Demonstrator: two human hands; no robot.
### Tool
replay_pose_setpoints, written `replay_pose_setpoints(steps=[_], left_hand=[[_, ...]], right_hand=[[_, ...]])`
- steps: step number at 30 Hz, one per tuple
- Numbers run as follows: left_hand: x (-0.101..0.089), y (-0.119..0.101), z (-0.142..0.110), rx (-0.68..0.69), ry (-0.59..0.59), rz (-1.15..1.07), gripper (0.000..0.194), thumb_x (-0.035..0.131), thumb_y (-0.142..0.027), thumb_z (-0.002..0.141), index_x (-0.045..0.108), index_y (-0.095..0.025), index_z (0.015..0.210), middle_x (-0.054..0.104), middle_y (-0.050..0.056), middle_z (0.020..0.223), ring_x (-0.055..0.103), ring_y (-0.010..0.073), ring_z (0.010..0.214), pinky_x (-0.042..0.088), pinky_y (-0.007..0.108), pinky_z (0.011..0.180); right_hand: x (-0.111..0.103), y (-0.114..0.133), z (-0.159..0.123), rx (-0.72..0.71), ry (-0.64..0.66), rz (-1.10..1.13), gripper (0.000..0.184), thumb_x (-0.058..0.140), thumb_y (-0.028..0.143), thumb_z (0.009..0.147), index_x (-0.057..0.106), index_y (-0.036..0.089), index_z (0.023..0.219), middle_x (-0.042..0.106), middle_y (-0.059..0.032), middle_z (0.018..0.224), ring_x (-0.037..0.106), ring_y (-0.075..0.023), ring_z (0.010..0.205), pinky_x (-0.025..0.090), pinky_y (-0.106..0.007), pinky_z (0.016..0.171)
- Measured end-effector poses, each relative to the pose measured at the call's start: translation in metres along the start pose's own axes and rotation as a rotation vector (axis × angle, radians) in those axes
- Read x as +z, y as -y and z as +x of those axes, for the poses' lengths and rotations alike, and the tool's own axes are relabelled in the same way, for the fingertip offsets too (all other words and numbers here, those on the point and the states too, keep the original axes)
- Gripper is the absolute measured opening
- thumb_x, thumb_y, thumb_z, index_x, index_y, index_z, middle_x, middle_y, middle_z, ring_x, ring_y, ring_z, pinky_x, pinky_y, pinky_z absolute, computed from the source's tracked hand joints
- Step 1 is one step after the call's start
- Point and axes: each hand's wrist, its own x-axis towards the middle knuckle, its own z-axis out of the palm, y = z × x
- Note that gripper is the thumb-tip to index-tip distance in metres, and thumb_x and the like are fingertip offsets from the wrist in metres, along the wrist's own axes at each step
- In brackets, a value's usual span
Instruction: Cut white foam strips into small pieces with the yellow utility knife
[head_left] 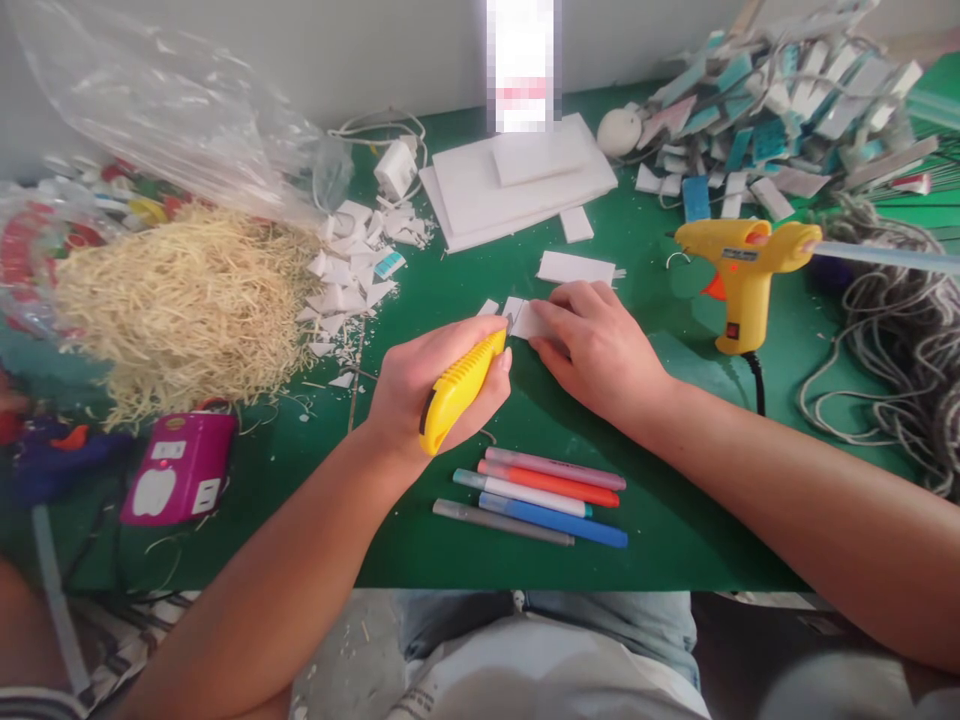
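My left hand (450, 372) is closed around a yellow box cutter (463, 392), its blade end pointing away from me at a small white foam board piece (528, 320). The fingertips of my right hand (600, 340) press that piece against the green table (675, 480). A white offcut (487, 307) lies just left of it. Behind my right fingers rests a white foam strip (576, 268). Several markers (551, 485) lie side by side nearer to me.
At the right a yellow glue gun (739, 270) stands beside grey cord (892, 330). White sheets (517, 190) are stacked at the back. White scraps (349, 265), pale shredded straw (187, 305) and a purple power socket (180, 468) are on the left. Cut pieces (772, 110) are heaped back right.
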Motion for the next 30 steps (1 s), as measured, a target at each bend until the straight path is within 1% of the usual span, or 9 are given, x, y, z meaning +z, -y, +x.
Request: replay_pose_setpoints(steps=[8,14,18,21,25,30], left_hand=[[-0.0012,-0.0012,0.0007,-0.089,0.038,-0.020,0.021,0.060,-0.023,0.093,0.075,-0.017,0.106,0.082,0.004,0.100,0.078,0.0157,0.079,0.065,0.022,0.081],[0.0001,-0.0005,0.0009,-0.038,0.028,-0.042,0.019,0.062,-0.019,0.092,0.075,-0.014,0.105,0.082,0.006,0.100,0.078,0.0152,0.079,0.064,0.020,0.082],[0.0009,-0.0002,0.0014,-0.030,0.029,-0.063,0.018,0.062,-0.018,0.092,0.075,-0.014,0.104,0.082,0.006,0.099,0.078,0.0146,0.079,0.063,0.019,0.082],[0.0001,0.0004,0.0017,-0.053,0.057,-0.075,0.019,0.060,-0.021,0.094,0.075,-0.016,0.105,0.082,0.005,0.101,0.078,0.0154,0.080,0.064,0.021,0.082],[-0.0023,0.0005,0.0024,-0.128,0.100,-0.088,0.020,0.059,-0.024,0.094,0.075,-0.019,0.104,0.082,0.005,0.103,0.079,0.0173,0.082,0.066,0.026,0.084],[-0.0030,-0.0017,0.0058,-0.129,0.092,-0.103,0.019,0.058,-0.023,0.091,0.076,-0.020,0.099,0.082,0.004,0.099,0.079,0.0178,0.083,0.066,0.026,0.082]], right_hand=[[0.0010,-0.0019,-0.0011,-0.010,-0.022,0.010,0.028,0.048,0.023,0.097,0.073,0.019,0.109,0.063,-0.0146,0.109,0.054,-0.0296,0.097,0.052,-0.049,0.088],[0.0001,-0.0009,-0.0011,-0.013,-0.009,-0.014,0.027,0.049,0.022,0.097,0.073,0.017,0.108,0.064,-0.0160,0.109,0.055,-0.0296,0.097,0.053,-0.049,0.087],[0.0002,0.0001,-0.0008,-0.018,-0.005,-0.036,0.029,0.048,0.022,0.098,0.074,0.014,0.107,0.065,-0.0165,0.108,0.055,-0.0292,0.096,0.053,-0.047,0.087],[0.0006,0.0004,-0.0009,-0.026,-0.001,-0.037,0.029,0.047,0.021,0.098,0.074,0.013,0.106,0.065,-0.0173,0.108,0.054,-0.0295,0.096,0.053,-0.048,0.086],[0.0015,0.0016,-0.0009,-0.036,0.004,-0.040,0.030,0.047,0.022,0.098,0.074,0.016,0.106,0.064,-0.0163,0.107,0.052,-0.0291,0.096,0.053,-0.047,0.085],[0.0029,0.0031,-0.0002,-0.035,0.008,-0.040,0.029,0.048,0.021,0.097,0.075,0.016,0.103,0.063,-0.0162,0.106,0.051,-0.0290,0.095,0.053,-0.046,0.082]])
